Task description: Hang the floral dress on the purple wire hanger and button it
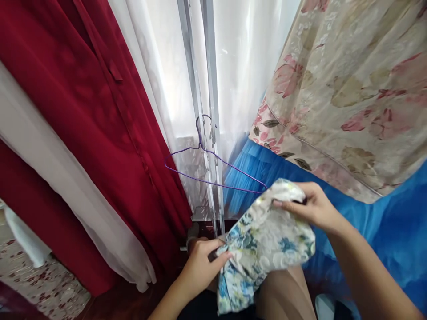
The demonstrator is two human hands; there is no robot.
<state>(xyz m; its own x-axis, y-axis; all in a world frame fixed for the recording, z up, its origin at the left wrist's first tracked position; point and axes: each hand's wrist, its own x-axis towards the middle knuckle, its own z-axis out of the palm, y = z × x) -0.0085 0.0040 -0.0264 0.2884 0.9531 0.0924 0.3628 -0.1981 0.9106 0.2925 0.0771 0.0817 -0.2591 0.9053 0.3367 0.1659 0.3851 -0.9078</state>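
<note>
A small white garment with blue and green flowers (267,242) hangs bunched between both hands over my knee. My left hand (200,264) pinches its lower left edge, fingers closed on the cloth. My right hand (312,205) grips its upper right part, fingers curled over the fabric. Just behind the garment a purple wire hanger (213,171) hangs by its hook on a white vertical rail (208,111), with nothing on it.
A dark red curtain (86,124) and a white one fill the left. Sheer white curtain covers the window behind the rail. A beige floral cloth (353,89) hangs at the right over bright blue fabric (393,231). A flower-patterned floor (40,284) shows at the lower left.
</note>
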